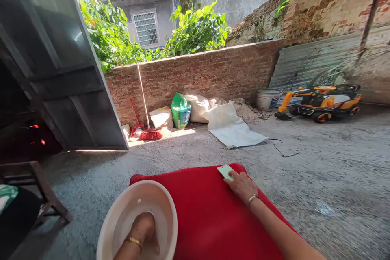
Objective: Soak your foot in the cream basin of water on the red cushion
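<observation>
A red cloth (pixel 201 211) covers a low surface in front of me. At its far right corner my right hand (pixel 243 187), with a silver bracelet at the wrist, has its fingers closed at the near edge of a pale green phone (pixel 224 170) lying on the cloth. On the left stands a whitish plastic basin (pixel 173 215) with water in it. My left hand (pixel 144 227) reaches down into the basin, a gold bracelet on the wrist. Its fingers are mostly hidden under the water, so what they hold cannot be made out.
A dark wooden chair (pixel 45 195) stands at the left, before a metal door (pixel 73 89). Along the brick wall (pixel 213 69) are a red broom (pixel 150 134), a green sack (pixel 180 111) and a white sheet (pixel 233 128). A toy excavator (pixel 323 103) and a bucket (pixel 268 99) are at the right.
</observation>
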Demonstrator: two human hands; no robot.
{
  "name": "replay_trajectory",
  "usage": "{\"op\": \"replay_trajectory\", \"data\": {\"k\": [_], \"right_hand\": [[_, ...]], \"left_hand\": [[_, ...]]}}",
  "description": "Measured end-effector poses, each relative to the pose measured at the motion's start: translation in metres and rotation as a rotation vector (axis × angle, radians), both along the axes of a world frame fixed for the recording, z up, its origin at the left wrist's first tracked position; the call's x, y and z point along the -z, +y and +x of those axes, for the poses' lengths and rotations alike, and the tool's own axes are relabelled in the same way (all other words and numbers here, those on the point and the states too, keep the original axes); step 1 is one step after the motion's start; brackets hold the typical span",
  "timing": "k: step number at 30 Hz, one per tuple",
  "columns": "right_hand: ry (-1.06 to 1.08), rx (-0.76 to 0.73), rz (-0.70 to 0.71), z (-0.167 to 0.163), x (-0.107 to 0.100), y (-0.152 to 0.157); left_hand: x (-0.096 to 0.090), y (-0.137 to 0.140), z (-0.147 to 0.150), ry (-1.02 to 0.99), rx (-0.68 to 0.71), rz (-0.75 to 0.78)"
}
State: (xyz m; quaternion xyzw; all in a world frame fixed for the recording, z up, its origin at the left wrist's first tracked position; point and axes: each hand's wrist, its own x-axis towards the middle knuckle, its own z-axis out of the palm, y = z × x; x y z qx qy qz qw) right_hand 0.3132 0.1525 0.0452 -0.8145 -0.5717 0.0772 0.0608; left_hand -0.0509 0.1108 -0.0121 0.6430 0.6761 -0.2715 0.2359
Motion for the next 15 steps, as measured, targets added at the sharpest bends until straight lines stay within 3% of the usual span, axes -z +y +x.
{"op": "replay_trajectory", "data": {"k": [3, 6, 8, 15], "right_hand": [[-0.026, 0.157, -0.008, 0.048, -0.013, -0.013], [-0.024, 0.138, 0.012, 0.043, -0.014, -0.021], [-0.009, 0.037, 0.033, 0.011, -0.006, -0.021], [0.114, -0.39, 0.067, -0.152, 0.031, -0.018]], "left_hand": [[-0.001, 0.0, 0.002, -0.02, 0.009, 0.025], [0.0, -0.001, 0.002, -0.032, 0.004, 0.018], [0.001, -0.001, 0.001, -0.016, -0.011, 0.018], [-0.004, -0.005, -0.002, -0.043, -0.037, 0.084]]}}
